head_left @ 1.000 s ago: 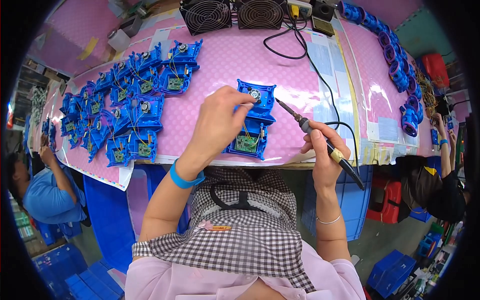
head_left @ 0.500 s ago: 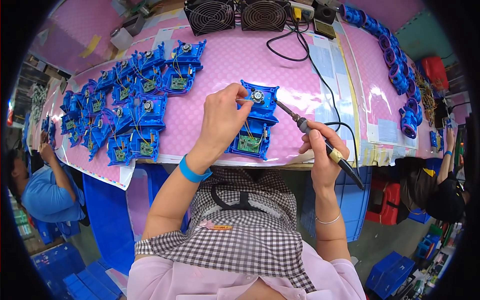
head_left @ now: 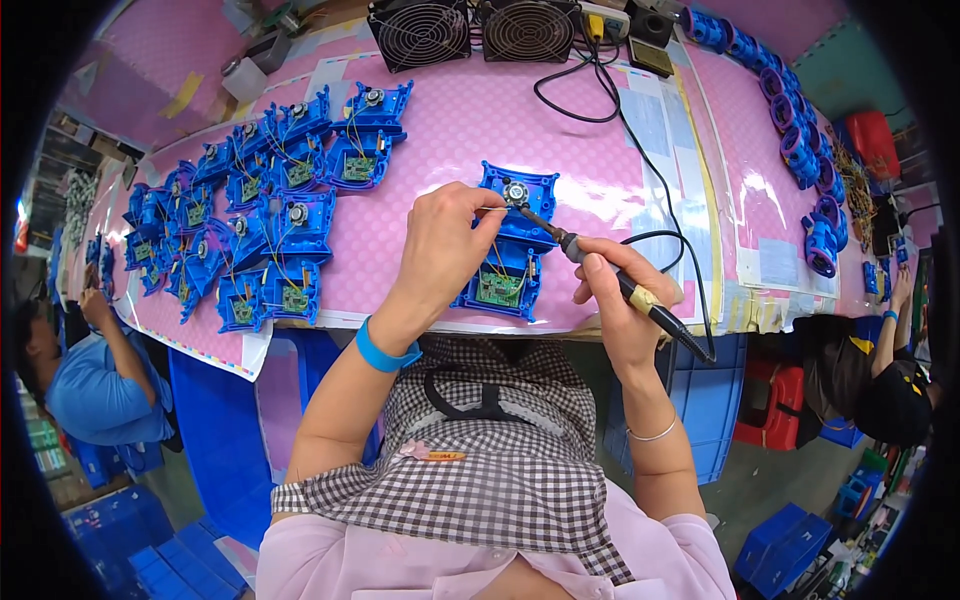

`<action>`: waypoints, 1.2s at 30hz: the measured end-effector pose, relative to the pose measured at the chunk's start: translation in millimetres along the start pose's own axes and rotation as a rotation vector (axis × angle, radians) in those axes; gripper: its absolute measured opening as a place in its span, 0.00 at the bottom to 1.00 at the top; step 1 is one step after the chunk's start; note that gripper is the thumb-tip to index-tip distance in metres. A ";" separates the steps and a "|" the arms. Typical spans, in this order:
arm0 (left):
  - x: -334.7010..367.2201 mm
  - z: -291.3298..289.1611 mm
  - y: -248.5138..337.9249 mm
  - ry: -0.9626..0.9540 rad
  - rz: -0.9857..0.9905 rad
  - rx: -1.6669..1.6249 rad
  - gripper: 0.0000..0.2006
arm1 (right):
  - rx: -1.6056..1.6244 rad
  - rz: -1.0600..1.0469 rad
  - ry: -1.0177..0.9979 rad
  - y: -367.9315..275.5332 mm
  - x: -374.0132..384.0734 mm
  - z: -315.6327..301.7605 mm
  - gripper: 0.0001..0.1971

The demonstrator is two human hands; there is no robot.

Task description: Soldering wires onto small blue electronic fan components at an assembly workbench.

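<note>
In front of me lies a blue plastic housing [head_left: 541, 188] in two joined halves. A round metal speaker [head_left: 516, 193] sits in its far half, and a green circuit board [head_left: 498, 288] in the near half. My left hand [head_left: 445, 245], a blue band on its wrist, pinches a thin wire [head_left: 490, 208] beside the speaker. A soldering iron [head_left: 640, 295] is held like a pen in my right hand [head_left: 625, 300]. Its tip reaches the speaker's near edge, close to the wire's end; whether they touch is too small to tell.
Several similar blue housings [head_left: 303, 228] with boards and speakers stand on the left. Two black fans [head_left: 420, 35] and a soldering stand [head_left: 650, 57] are at the back. The iron's black cable [head_left: 660, 180] loops at right. Blue round parts [head_left: 797, 150] line the far right. Other people work at both sides.
The soldering iron in my right hand has moved left and its tip has come to the speaker's edge. My left hand stays nearly in place with the wire.
</note>
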State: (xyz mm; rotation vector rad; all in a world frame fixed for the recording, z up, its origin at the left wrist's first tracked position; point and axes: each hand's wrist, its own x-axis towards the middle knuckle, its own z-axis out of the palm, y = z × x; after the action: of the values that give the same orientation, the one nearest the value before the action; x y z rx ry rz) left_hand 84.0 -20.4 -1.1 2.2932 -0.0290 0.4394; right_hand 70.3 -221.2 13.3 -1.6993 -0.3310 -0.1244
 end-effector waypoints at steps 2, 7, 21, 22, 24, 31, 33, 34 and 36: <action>0.4 -0.8 1.8 -0.005 0.003 0.005 0.07 | 0.002 0.010 -0.002 1.7 0.5 1.1 0.09; 0.6 -0.1 1.3 -0.008 0.005 0.002 0.06 | 0.009 0.037 -0.007 5.6 1.0 1.5 0.09; 1.5 1.7 -0.2 -0.009 0.005 0.005 0.06 | 0.106 0.041 0.086 0.8 -4.2 -12.9 0.11; 1.6 1.9 -0.3 -0.008 0.004 -0.004 0.06 | 0.093 0.042 0.089 1.5 -4.6 -14.4 0.11; 1.6 1.8 -0.1 -0.011 0.005 -0.013 0.06 | 0.080 0.046 0.095 2.1 -5.5 -15.4 0.11; 1.4 2.8 -0.5 -0.013 -0.002 -0.006 0.07 | 0.062 0.013 0.119 2.9 -7.0 -18.1 0.10; 1.6 3.1 0.5 -0.021 -0.007 -0.007 0.07 | 0.013 0.017 0.063 2.5 -7.4 -18.3 0.10; 1.4 2.9 1.6 0.000 0.017 -0.001 0.06 | 0.013 0.018 0.067 4.1 -7.7 -18.7 0.10; 0.6 2.0 5.0 0.018 0.042 0.008 0.06 | -0.034 0.011 0.057 8.1 -8.3 -18.8 0.09</action>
State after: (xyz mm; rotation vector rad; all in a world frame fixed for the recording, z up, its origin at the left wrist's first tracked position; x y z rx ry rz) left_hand 84.5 -25.3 1.3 2.2994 -0.0663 0.4828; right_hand 66.8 -241.9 6.4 -1.7273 -0.2780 -0.1709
